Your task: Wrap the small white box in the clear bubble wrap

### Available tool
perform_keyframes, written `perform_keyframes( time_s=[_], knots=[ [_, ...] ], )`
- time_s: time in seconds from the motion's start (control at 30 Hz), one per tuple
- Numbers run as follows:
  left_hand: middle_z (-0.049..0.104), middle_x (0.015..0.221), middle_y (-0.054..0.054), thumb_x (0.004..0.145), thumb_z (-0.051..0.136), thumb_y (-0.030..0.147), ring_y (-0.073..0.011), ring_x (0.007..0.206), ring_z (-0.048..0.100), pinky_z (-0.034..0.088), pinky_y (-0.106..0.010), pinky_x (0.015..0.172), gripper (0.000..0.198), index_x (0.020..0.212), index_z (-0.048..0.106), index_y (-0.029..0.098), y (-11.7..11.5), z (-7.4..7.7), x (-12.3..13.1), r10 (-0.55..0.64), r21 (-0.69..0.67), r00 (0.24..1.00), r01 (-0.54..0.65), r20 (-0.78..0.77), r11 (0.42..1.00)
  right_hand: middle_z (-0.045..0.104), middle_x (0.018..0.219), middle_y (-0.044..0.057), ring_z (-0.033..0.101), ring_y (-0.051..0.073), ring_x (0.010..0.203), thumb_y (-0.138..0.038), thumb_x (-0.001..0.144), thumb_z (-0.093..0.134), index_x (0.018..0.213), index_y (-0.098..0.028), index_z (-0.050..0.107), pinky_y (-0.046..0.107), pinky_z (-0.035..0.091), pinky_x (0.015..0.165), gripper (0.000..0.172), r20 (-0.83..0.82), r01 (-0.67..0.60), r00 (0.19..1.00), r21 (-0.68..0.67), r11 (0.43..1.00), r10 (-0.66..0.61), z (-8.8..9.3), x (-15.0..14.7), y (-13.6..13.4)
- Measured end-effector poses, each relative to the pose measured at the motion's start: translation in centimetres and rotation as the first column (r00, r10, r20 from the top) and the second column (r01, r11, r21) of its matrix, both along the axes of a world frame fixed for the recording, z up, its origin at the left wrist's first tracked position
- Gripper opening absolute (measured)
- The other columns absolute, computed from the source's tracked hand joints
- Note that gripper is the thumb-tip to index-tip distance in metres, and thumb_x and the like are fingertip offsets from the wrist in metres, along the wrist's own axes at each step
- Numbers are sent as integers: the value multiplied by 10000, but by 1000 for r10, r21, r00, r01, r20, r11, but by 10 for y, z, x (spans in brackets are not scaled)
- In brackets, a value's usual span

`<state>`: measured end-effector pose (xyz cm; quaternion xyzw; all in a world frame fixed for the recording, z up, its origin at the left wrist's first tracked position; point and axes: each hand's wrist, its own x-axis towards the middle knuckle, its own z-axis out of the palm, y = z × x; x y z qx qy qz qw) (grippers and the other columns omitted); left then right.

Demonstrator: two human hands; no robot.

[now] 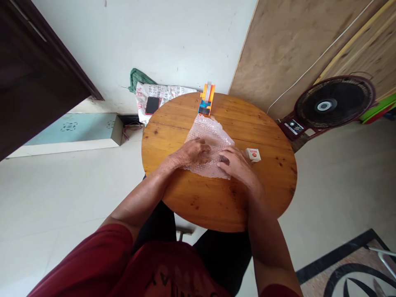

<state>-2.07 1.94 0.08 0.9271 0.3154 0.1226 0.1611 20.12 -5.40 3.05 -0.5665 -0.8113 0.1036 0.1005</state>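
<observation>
Soft light, perhaps from the left, brightens the white wall (154,41) and floor (77,185); bubble wrap (210,128) glints, the dark door (37,78) loses detail, wide-angle edges stretch.

it's one cam on the wearer's head, aimed forward and pretty steeply down over the red shirt (173,260) at the bottom edge. fairly close in, so the left hand (194,151) and right hand (235,162) land around mid-frame over the round table (201,202). super wide view tho: white wall (173,37) across the upper middle, fan (335,103) out at the right, floor (46,198) down the lower left
</observation>
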Motion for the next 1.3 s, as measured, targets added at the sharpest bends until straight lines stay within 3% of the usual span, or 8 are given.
perform_keyframes(
  time_s=[0.2,0.43,0.6,0.77,0.87,1.07,1.2,1.3],
  knots=[
    [648,968,-74,855,674,387,-231,930,616,477,-324,793,300,1072,695,182,-3,0,1,6,-36,1000,-5,21,999,550,1452,132,556,352,1249,-336,815,691,1301,-179,631,492,435,1070,514,83,-3,997,-101,995,11,-2,11,-1],
    [649,1058,-116,844,700,392,-263,1031,590,482,-385,930,358,1112,710,154,0,-5,3,-7,39,999,5,38,999,630,1362,130,597,341,1201,-351,828,685,1193,-180,686,466,447,1034,403,97,14,995,-77,997,-6,3,11,-2],
    [534,1422,-151,801,749,462,-335,1340,449,355,-482,1141,574,1295,657,183,-4,-9,7,-50,21,997,49,60,999,749,1090,88,665,319,1029,-354,902,569,1048,-234,732,476,469,948,250,-19,170,985,37,985,-170,14,10,-3],
    [446,1534,-144,785,713,608,-388,1424,351,220,-559,1194,741,1415,569,246,-14,-9,11,-85,-9,996,85,-20,996,647,1310,173,563,401,1219,-370,896,559,1178,-206,693,578,403,1033,352,-85,366,931,190,911,-356,9,31,-2],
    [407,1560,-160,773,712,626,-389,1423,349,199,-558,1194,795,1442,537,234,-15,-7,12,-85,-21,995,84,-50,996,609,1357,206,550,423,1235,-424,826,642,1295,-191,626,585,414,1014,524,-21,480,875,168,861,-484,-1,49,0],
    [433,1544,-151,780,700,623,-379,1375,402,200,-559,1188,804,1463,507,246,-18,-4,12,-79,-37,995,77,-60,996,736,1114,208,683,398,1028,-392,785,663,1361,-162,604,520,496,892,623,64,607,791,38,794,-608,4,60,4],
    [384,1578,-171,777,711,606,-394,1405,376,202,-564,1190,768,1423,552,222,-19,0,13,-58,-40,996,55,-67,998,715,1208,164,674,357,1089,-410,817,637,1398,-191,572,518,514,945,624,-248,581,798,71,811,-550,19,53,-1],
    [456,1524,-168,798,689,595,-375,1385,422,186,-579,1193,776,1457,509,227,-20,2,15,-66,-78,995,60,-80,995,702,1252,91,675,292,1109,-392,843,627,1438,-245,522,461,534,963,622,-509,374,801,13,927,-316,29,37,-12]
  ],
)
